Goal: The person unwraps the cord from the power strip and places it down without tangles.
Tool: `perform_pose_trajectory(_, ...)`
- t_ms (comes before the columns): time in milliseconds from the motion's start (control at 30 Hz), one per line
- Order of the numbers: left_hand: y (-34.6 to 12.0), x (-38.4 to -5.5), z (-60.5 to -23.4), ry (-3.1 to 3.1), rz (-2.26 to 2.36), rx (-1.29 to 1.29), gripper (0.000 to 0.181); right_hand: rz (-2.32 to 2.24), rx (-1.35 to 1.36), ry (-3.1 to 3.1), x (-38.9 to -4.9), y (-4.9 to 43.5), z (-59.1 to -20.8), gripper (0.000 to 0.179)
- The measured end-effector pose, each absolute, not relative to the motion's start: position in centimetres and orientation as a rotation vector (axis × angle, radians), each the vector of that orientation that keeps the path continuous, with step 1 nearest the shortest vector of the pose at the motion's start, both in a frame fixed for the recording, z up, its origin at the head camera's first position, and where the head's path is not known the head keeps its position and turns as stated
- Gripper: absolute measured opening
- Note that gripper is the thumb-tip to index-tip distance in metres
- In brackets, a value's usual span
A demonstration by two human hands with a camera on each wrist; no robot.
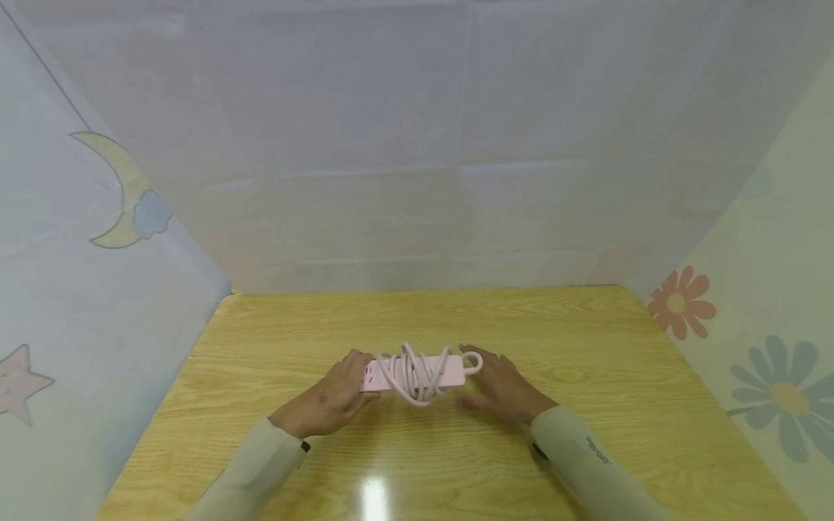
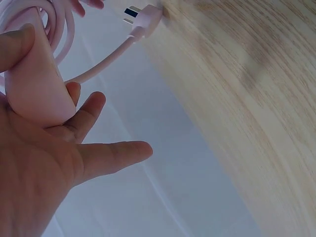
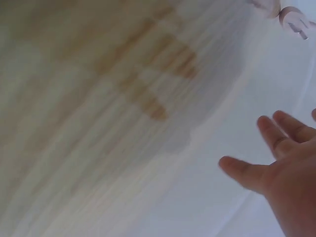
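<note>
Gripping the left end of a pink power strip (image 1: 455,371), the left hand (image 1: 332,394) holds it above a wood-grain table (image 1: 404,463). Its cord (image 1: 408,378) winds round the middle, blocking part of the socket face. Just beside the right end, the right hand (image 1: 502,388) is spread with nothing in its grasp, partly behind a cord loop; contact cannot be told. Pale walls surround the table: moon (image 1: 127,192) left, flowers (image 1: 675,302) right. The plug (image 2: 149,19) appears only in the wrist views, where the strip is cut off.
</note>
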State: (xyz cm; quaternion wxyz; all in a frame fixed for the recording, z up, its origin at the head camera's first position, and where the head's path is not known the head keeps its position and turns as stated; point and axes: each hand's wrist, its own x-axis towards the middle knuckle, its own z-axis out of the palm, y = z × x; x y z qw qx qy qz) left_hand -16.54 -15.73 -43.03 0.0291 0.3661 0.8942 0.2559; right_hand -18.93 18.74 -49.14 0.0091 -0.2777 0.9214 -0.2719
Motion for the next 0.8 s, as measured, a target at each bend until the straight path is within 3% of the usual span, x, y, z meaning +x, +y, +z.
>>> perform_pose_trajectory(200, -15.8, -16.4, -42.9, 2.754, 0.798, 1.150, 0.032, -0.989, -1.031, 2.786, -20.2, 18.3, -49.5, 0.076)
perform_pose_trajectory(433, -15.8, -16.2, -42.9, 2.755, 0.809, 1.218, 0.033, -1.288, -0.898, 2.566, -20.3, 17.5, -49.0, 0.078)
perform_pose_trajectory(800, -15.8, -15.6, -42.5, 2.765, 0.829, 1.219, 0.032, -1.258, -1.055, 2.575, -20.6, 16.8, -48.9, 0.078)
